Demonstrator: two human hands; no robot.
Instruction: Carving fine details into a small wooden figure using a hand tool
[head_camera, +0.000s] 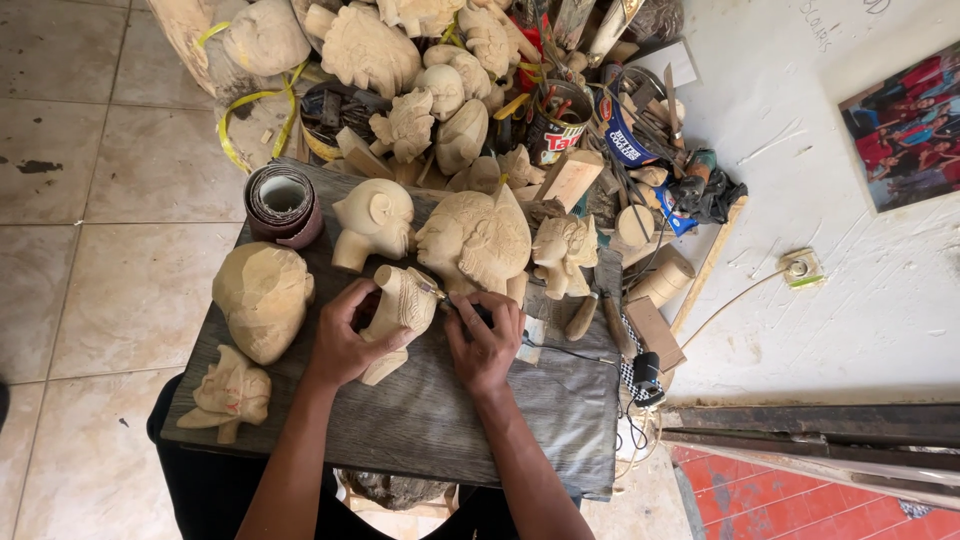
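Note:
My left hand (343, 343) grips a small pale wooden carving (402, 308) and holds it tilted on the dark wooden board (430, 410) over my lap. My right hand (484, 343) is closed on a thin carving tool (440, 294) with a dark handle. Its tip touches the carving's upper right edge. Both forearms reach in from the bottom of the view.
Unfinished carvings ring the board: a rounded head (263, 298), a small figure (231, 393), a bust (374, 220) and a large ornate piece (478, 240). A sandpaper roll (284, 203) stands at the back left. More carvings, tins and tools crowd the tiled floor beyond, by a white wall.

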